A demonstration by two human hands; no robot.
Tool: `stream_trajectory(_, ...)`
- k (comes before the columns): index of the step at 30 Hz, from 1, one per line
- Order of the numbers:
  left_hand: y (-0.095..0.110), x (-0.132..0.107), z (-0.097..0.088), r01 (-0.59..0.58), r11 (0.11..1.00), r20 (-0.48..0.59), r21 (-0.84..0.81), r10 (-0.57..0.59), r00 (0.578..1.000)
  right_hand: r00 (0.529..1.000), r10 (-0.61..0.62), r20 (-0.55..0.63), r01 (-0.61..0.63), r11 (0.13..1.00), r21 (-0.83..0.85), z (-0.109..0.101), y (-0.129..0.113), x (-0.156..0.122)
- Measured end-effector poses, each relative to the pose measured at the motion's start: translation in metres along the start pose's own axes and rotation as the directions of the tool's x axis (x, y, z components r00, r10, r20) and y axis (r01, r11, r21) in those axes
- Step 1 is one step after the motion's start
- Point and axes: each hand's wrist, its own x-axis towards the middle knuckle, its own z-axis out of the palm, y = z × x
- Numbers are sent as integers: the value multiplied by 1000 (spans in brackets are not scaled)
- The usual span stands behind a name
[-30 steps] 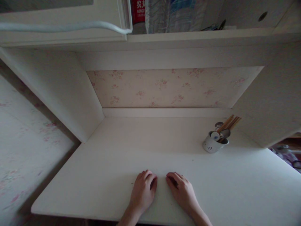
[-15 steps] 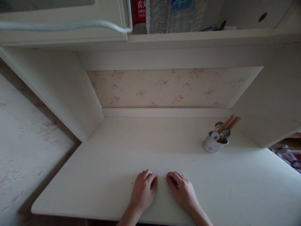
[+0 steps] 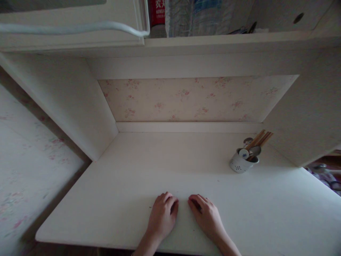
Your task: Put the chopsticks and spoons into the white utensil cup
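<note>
My left hand (image 3: pixel 163 213) rests on the white desk (image 3: pixel 133 192) near its front edge, fingers curled in and thumb against the index finger. A short gap to the right, my right hand (image 3: pixel 205 213) lies in the same loosely closed pose. Nothing shows in either hand; a dark hollow is visible between thumb and fingers. Farther back on the right stands a white perforated utensil holder (image 3: pixel 239 164). In it are wooden chopsticks (image 3: pixel 262 138), a metal spoon (image 3: pixel 255 151) and a white-ended utensil (image 3: pixel 243 153).
Above the desk runs a shelf (image 3: pixel 218 41) with a red package (image 3: pixel 158 12) and plastic-wrapped bottles (image 3: pixel 197 17). A cabinet door with a pale handle (image 3: pixel 80 28) is at upper left. Side panels (image 3: pixel 66 96) bound the desk, and floral wallpaper (image 3: pixel 183 99) covers the back.
</note>
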Motion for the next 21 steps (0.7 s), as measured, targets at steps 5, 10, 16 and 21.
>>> stream_trajectory(5,0,1,0,-3,1000,-12,-7,3,1000,1000,5,5,-5,1000,2,0,0,0)
stream_trajectory(10,-1,1,1,-8,1000,-16,-8,8,1000,1000,7,9,-7,1000,7,-2,-1,0)
stream_trajectory(16,-1,2,1,-11,1000,-14,-5,11,1000,1000,7,21,-7,1000,5,-2,-1,0)
stream_trajectory(21,-1,2,0,1,1000,4,-1,-1,1000,1000,7,10,-7,1000,11,-1,0,-1)
